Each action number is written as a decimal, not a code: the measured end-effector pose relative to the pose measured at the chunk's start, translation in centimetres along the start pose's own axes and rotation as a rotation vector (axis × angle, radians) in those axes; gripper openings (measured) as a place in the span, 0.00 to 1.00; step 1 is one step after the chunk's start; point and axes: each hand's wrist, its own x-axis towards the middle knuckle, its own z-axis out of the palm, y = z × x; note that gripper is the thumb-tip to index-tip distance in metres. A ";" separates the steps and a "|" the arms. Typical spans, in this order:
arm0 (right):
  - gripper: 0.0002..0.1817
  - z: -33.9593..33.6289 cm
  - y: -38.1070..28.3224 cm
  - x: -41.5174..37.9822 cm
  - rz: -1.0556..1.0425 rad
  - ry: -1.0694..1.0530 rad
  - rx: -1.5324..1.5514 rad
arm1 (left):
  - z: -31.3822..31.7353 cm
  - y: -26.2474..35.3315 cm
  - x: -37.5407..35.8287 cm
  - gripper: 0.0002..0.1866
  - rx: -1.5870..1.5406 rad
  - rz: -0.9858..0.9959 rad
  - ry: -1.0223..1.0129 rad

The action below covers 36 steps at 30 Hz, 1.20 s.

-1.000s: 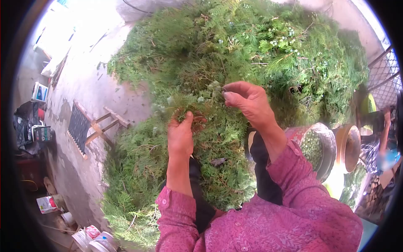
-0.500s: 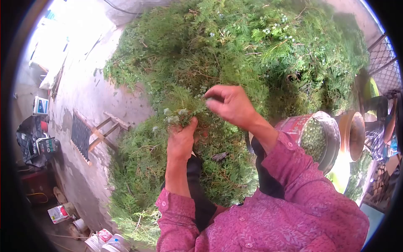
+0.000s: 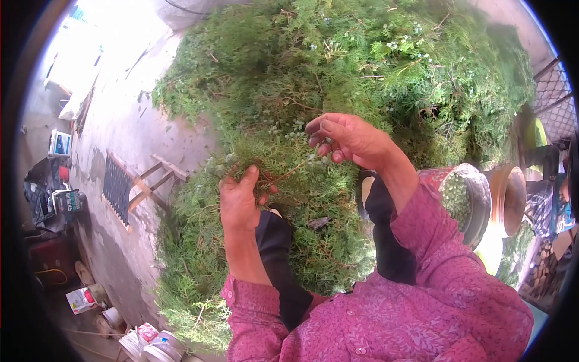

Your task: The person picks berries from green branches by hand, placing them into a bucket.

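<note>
My left hand point(image 3: 240, 196) is closed around the stem of an arborvitae sprig point(image 3: 265, 173), thumb on top. Its green fronds merge with the foliage behind, so the sprig's outline is hard to follow. Up and to the right, my right hand point(image 3: 356, 140) hovers over the greenery with fingers loosely curled and apart, and I see nothing in them. Pale green cones point(image 3: 310, 158) show just below its fingertips. Around both hands spreads a big heap of cut arborvitae branches point(image 3: 289, 78), dotted with bluish-green cones.
To my right, a tilted red-and-white bucket point(image 3: 479, 202) contains many small green cones point(image 3: 456, 202). A brownish container point(image 3: 511, 196) stands beyond it. A small wooden-framed folding stool point(image 3: 117, 187) lies on the concrete at left. White buckets point(image 3: 160, 347) sit at lower left.
My left hand has moved left and down with the sprig. My right hand has shifted right, its fingers spreading more. The cone cluster above my left thumb is now less visible.
</note>
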 end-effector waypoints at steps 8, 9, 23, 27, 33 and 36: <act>0.27 2.0 0.8 0.5 -0.046 -0.015 -0.042 | 0.2 0.6 -0.3 0.07 0.010 -0.030 0.056; 0.27 2.3 0.9 0.7 -0.047 -0.016 -0.041 | 0.3 0.6 -0.3 0.07 0.001 -0.036 0.033; 0.19 4.2 1.3 1.8 -0.088 0.114 -0.090 | 1.2 0.0 -0.7 0.09 -0.025 -0.061 0.001; 0.21 3.9 1.3 1.7 -0.037 0.187 -0.165 | 1.0 0.4 -0.9 0.09 -0.002 -0.077 -0.095; 0.18 1.1 -0.8 1.0 -0.096 0.204 -0.303 | -0.3 0.3 -0.8 0.09 0.043 -0.107 -0.002; 0.14 -2.0 -1.5 0.7 -0.129 0.327 0.123 | -0.8 0.5 -1.1 0.09 0.062 -0.137 0.001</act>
